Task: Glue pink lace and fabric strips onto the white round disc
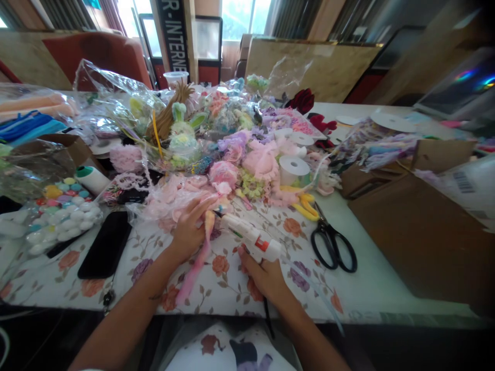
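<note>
Head view: we are seeing one glue gun (251,241) clamped in our right hand (266,275), our left hand (189,229) pinching one pink strip (199,260) mid-bench (371,288); one pair of scissors (332,242) is lying right, one phone (105,245) left.

white glue gun (251,238), perhaps pink stem (197,263)

Bright daylight from rear windows (240,15); blown-out glare there; soft, stretched, blurred edges; dim foreground
</note>
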